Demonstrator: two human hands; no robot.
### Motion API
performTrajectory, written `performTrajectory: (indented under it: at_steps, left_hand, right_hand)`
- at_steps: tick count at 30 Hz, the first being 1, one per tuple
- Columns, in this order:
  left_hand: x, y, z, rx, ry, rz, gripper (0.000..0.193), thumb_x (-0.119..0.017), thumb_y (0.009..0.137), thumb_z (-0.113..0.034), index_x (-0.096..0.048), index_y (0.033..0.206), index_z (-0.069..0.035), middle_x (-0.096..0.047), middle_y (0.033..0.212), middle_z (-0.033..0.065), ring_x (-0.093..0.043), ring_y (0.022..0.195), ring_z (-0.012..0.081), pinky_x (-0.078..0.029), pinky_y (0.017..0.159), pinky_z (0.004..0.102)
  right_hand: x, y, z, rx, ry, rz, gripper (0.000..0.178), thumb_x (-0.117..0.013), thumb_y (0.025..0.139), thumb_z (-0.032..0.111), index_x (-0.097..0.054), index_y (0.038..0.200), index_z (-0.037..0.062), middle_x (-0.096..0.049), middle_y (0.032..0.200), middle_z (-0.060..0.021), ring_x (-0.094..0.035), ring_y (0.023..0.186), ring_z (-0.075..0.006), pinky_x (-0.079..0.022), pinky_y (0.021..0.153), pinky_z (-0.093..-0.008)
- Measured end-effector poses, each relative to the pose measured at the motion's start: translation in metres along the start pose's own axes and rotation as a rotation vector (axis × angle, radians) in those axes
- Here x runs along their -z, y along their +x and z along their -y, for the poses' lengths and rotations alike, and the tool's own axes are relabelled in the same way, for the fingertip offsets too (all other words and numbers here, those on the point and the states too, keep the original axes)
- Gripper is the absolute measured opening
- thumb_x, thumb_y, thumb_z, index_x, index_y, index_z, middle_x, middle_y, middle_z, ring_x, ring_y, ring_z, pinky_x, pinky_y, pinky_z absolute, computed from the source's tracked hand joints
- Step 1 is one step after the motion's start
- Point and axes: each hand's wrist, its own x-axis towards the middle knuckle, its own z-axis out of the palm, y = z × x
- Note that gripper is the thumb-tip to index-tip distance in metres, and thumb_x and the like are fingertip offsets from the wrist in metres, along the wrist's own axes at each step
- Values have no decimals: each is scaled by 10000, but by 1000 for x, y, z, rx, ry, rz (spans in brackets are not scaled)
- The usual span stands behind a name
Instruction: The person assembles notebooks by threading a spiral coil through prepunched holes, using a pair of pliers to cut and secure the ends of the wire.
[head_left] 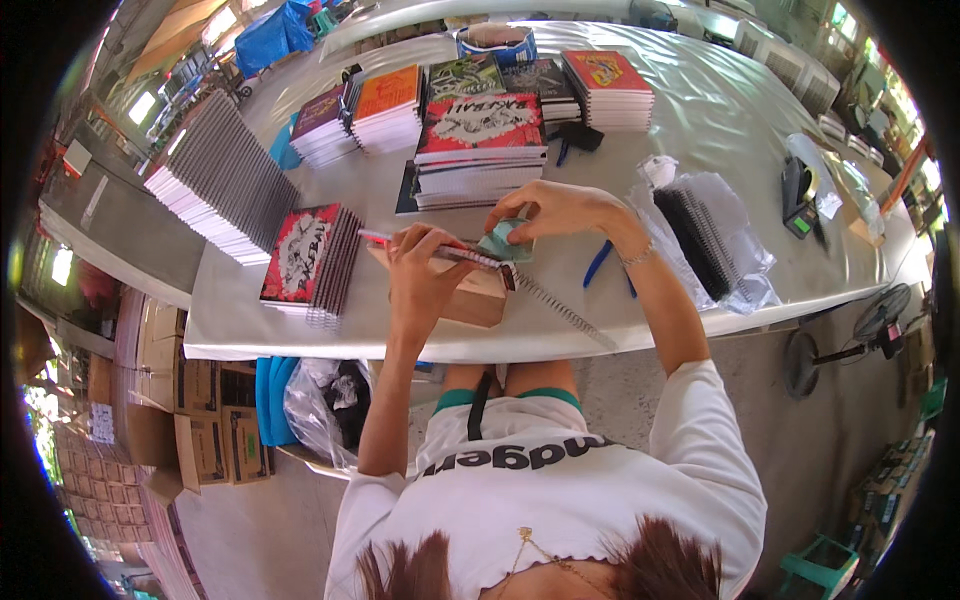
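Note:
My left hand (425, 255) is closed on a thin notebook (455, 249), held tilted on edge above a wooden block (474, 303). A loose spiral binding coil (560, 308) runs from the notebook's near right corner toward the table's front edge. My right hand (555, 212) pinches a small teal piece (510, 238), cloth or paper, against the notebook's right end. Its fingertips are partly hidden behind that piece. A blue-handled hand tool (598, 263) lies on the table below my right wrist.
Red-covered spiral notebooks (300, 255) stand in a stack at left, beside a taller notebook stack (220, 180). More notebook piles (480, 125) fill the table's far middle. Black coils in clear plastic (705, 240) lie at right, near a black device (798, 200). A fan (850, 350) stands beyond the table.

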Motion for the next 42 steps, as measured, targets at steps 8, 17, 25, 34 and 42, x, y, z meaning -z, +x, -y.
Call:
performTrajectory:
  at_steps: [8, 17, 25, 34, 42]
  left_hand:
    - [-10, 3, 12, -78, 36, -92, 325, -854, 606, -205, -664, 820, -51, -601, 811, 65, -529, 859, 285, -395, 785, 402]
    - [-7, -3, 19, -90, 7, -71, 334, -855, 596, -267, -673, 806, -82, -617, 866, 45, -556, 919, 271, -383, 865, 411]
    - [0, -7, 11, -25, 73, -26, 341, -848, 606, -346, -693, 814, -123, -632, 889, 30, -554, 955, 247, -300, 958, 442]
    - [5, 4, 11, 6, 46, 41, 407, -851, 619, -355, -672, 915, -140, -667, 960, 25, -569, 1001, 276, -340, 955, 490]
    - [0, 3, 11, -22, 36, -57, 487, -847, 625, -348, -643, 1030, -169, -597, 1042, 25, -557, 1050, 270, -336, 954, 502]
  right_hand:
    - [-10, -14, -22, -73, 582, 220, 555, -584, 953, 378, -469, 1372, 32, -564, 1265, -53, -536, 1125, -149, -467, 931, -309]
    - [9, -5, 12, 163, 668, 258, 534, -646, 900, 333, -530, 1342, 55, -583, 1285, -71, -548, 1132, -173, -449, 964, -318]
    - [-3, -6, 18, 31, 268, 76, 576, -724, 787, 432, -636, 1212, 54, -664, 1136, -176, -632, 1026, -212, -487, 862, -306]
    - [1, 15, 39, -218, -203, 55, 560, -747, 773, 419, -652, 1168, 33, -656, 1162, -156, -636, 1017, -230, -488, 901, -342]
    - [6, 11, 18, -139, 621, -158, 657, -684, 808, 537, -600, 1221, 33, -650, 1087, -94, -623, 928, -168, -490, 854, -330]
